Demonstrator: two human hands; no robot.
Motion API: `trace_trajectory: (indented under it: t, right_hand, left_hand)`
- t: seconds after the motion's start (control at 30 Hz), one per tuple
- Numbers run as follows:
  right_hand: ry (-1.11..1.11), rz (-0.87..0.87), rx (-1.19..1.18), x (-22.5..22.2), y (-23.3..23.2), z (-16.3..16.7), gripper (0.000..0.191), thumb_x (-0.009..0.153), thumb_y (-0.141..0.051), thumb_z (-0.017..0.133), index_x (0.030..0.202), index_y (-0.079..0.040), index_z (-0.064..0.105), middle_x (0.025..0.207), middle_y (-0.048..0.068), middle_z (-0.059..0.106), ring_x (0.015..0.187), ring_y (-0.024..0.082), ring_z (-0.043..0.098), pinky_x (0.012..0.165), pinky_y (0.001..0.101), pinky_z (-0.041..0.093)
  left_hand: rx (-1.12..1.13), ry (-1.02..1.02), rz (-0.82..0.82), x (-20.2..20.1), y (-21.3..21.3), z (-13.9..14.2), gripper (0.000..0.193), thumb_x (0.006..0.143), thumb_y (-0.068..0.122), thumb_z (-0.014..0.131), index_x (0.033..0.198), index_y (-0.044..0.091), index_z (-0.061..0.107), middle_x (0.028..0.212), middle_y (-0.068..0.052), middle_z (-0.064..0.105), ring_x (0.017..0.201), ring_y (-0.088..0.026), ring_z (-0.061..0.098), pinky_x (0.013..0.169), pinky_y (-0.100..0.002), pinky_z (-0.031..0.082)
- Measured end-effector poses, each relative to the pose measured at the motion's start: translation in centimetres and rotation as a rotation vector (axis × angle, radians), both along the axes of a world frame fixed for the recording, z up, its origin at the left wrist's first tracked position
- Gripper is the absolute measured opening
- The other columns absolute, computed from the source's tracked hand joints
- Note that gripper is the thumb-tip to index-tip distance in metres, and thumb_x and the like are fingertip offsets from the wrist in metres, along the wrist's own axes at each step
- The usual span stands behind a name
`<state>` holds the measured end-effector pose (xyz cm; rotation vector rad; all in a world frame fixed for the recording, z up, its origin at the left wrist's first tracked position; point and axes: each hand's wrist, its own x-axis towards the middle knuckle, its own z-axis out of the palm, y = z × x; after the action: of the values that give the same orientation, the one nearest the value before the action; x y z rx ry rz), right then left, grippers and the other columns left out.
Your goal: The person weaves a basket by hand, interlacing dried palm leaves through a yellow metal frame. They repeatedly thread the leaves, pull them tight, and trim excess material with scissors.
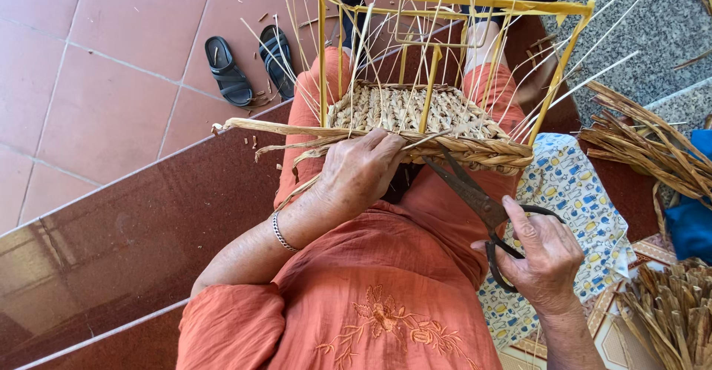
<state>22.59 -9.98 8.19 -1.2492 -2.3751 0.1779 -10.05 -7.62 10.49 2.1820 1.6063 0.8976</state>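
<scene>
A half-woven straw basket [404,110] rests on my lap, built around a yellow stick frame [445,1] with thin pale stakes sticking up. My left hand [361,170] grips the braided near rim of the basket [482,151] and the loose straw strands there. My right hand [545,255] holds dark old metal scissors [475,199] by their loop handles. The blades are slightly apart and point up and left at the rim, close beside my left hand's fingers. A silver bracelet [280,230] sits on my left wrist.
A pair of black sandals [248,66] lies on the red tile floor at upper left. Bundles of dried straw [653,147] lie at right and lower right [671,314]. A patterned cloth [575,192] lies under my right side. A dark polished step edge runs at left.
</scene>
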Motion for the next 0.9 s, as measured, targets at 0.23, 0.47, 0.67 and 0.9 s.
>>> trace_trajectory:
  t: [0.23,0.47,0.67,0.9]
  right_hand:
    - [-0.011,-0.006,-0.091,0.0,0.0,0.8,0.068,0.081,-0.051,0.079,0.136,-0.013,0.068,0.070,0.000,0.062,0.060,0.016,0.061,0.055,0.0348,0.048]
    - [0.015,0.016,-0.179,-0.4,0.2,3.2,0.068,0.076,-0.045,0.083,0.134,-0.013,0.068,0.064,0.000,0.061,0.054,0.015,0.060,0.053,0.0343,0.047]
    - [-0.020,0.059,-0.214,-1.3,0.2,5.3,0.071,0.072,-0.046,0.083,0.133,-0.014,0.067,0.070,0.002,0.066,0.056,0.016,0.062,0.053,0.0346,0.050]
    - [-0.115,0.103,-0.213,-2.4,0.8,7.0,0.072,0.071,-0.043,0.084,0.134,-0.011,0.067,0.067,0.004,0.066,0.054,0.020,0.064,0.049,0.0374,0.050]
  left_hand:
    - [0.042,0.034,-0.043,-0.3,-0.7,-0.7,0.024,0.093,0.005,0.067,0.116,0.008,0.063,0.105,-0.009,0.058,0.072,-0.027,0.068,0.057,-0.038,0.055]
    - [0.001,0.126,-0.098,-0.8,-0.5,-1.2,0.029,0.091,0.005,0.065,0.120,0.008,0.060,0.103,-0.012,0.056,0.072,-0.028,0.069,0.055,-0.042,0.054]
    - [-0.207,0.255,-0.083,0.1,0.8,-0.6,0.028,0.088,0.008,0.065,0.116,0.010,0.063,0.095,-0.016,0.057,0.062,-0.031,0.067,0.048,-0.047,0.052]
    - [0.001,-0.412,-0.101,-2.2,-0.6,2.1,0.015,0.101,0.005,0.066,0.116,0.002,0.068,0.098,-0.014,0.071,0.084,-0.028,0.073,0.071,-0.036,0.059]
